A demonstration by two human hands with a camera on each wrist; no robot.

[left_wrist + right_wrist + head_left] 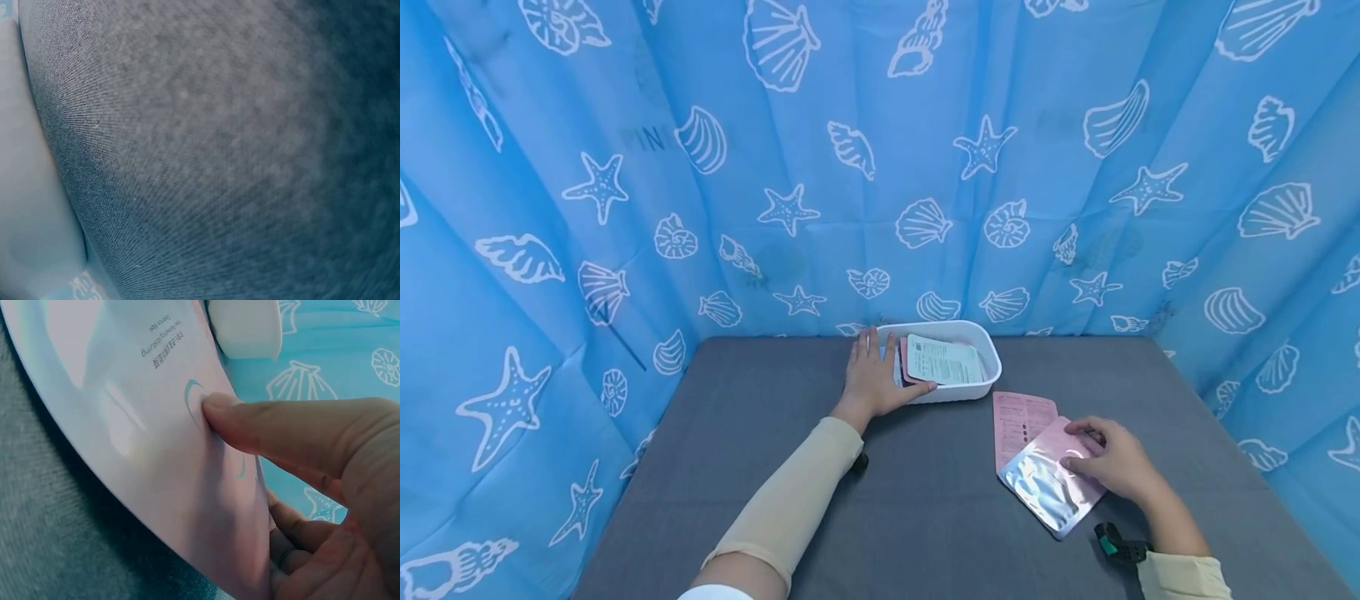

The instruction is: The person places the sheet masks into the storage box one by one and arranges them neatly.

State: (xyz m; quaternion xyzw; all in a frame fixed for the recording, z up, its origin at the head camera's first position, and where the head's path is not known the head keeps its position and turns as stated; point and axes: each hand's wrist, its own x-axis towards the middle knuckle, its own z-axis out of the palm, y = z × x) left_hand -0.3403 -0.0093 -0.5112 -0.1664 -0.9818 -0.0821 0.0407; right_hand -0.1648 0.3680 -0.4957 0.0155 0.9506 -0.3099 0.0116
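Left hand [874,379]: fingers spread flat on tray [988,385] rim.
Right hand [1112,458]: fingers pinching glossy sachet [1048,483]; slick foil likely could slip.

grey table [925,500] bears a white tray [988,367] and two pink sachets [1037,467].

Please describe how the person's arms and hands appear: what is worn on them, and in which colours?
Both forearms wear snug beige sleeves, the left sleeve reaching to the wrist with a white cuff edge near the elbow. Both hands, left hand and right hand, are bare, without gloves. A small black device with a teal part sits at the right wrist.
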